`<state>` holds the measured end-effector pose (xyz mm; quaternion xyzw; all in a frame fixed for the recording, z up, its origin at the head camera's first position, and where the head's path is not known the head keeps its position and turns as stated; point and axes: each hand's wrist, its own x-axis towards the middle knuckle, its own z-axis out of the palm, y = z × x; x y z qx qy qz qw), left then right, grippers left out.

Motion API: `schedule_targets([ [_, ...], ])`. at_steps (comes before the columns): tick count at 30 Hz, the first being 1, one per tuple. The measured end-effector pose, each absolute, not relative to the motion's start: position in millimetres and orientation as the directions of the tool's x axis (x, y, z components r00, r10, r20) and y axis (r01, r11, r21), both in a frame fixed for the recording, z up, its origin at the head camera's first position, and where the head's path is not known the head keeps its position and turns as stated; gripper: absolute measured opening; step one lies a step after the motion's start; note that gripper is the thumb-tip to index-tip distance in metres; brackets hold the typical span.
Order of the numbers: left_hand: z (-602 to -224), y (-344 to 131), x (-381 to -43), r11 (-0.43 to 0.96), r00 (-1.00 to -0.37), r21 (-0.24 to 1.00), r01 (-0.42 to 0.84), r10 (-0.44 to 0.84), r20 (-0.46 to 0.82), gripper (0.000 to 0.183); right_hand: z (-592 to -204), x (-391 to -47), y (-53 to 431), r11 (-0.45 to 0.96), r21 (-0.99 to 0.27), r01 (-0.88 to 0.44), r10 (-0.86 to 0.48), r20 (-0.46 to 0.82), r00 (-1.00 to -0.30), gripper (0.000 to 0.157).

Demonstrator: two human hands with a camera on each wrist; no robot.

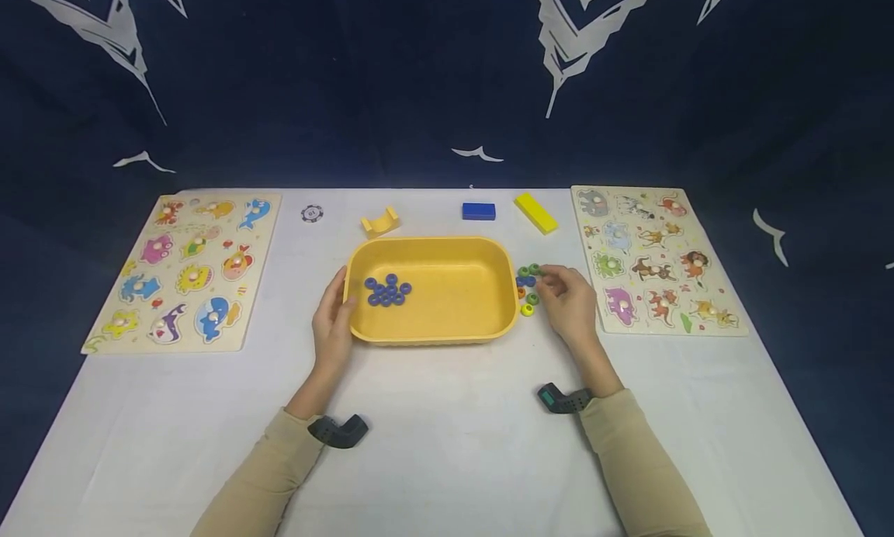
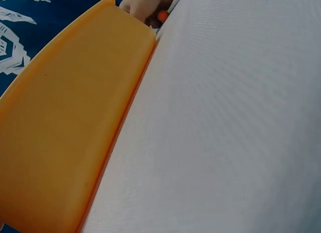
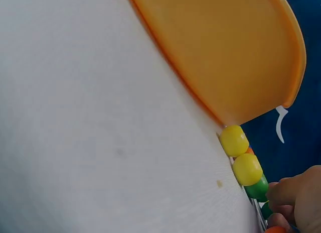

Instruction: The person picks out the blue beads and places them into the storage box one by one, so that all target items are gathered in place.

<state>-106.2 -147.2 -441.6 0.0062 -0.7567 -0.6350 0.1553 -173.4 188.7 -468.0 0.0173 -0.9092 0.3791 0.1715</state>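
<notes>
My left hand [image 1: 331,325] grips the left end of a yellow tray [image 1: 447,341], thumb over its rim. Several blue beads [image 1: 386,292] lie in the left part of the tray. Just outside its right end is a loose group of green, blue, orange and yellow beads, with a yellow bead [image 1: 527,310] at the near side. My right hand [image 1: 569,300] is at this group, bent fingertips right by a green bead [image 1: 534,268]. In the right wrist view, an orange bead [image 3: 276,229] shows below the fingers; I cannot tell whether they pinch a bead.
Wooden animal puzzle boards lie at left [image 1: 244,289] and right [image 1: 635,277]. Behind the tray are a yellow curved block [image 1: 380,223], a blue block [image 1: 478,211], a long yellow block [image 1: 535,213] and a poker chip [image 1: 312,213]. A dark patterned cloth [image 1: 363,79] hangs behind the table.
</notes>
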Motion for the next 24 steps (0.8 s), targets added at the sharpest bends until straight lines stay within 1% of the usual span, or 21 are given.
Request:
schedule_targets([
  [7, -440.4, -147.2, -106.6, 0.180, -0.954, 0.964, 0.194, -0.197, 0.228, 0.047, -471.7, -176.4, 188.1, 0.782, -0.600, -0.167, 0.062, 0.342, -0.938, 0.025],
  [13, -440.1, -148.1, -106.6, 0.182, -0.954, 0.965, 0.191, -0.198, 0.226, 0.046, -472.0, -176.2, 186.2, 0.806, -0.571, -0.155, 0.057, 0.336, -0.940, 0.026],
  [19, -440.0, -149.2, -105.8, 0.200, -0.954, 0.964, 0.177, -0.204, 0.218, 0.046, -469.5, -176.2, 183.7, 0.802, -0.583, -0.133, 0.067, 0.308, -0.949, 0.024],
  [24, -441.1, -148.0, -106.3, 0.184, -0.956, 0.967, 0.175, -0.204, 0.211, 0.047, -460.3, -173.3, 184.1, 0.740, -0.658, -0.139, 0.105, 0.318, -0.942, 0.021],
])
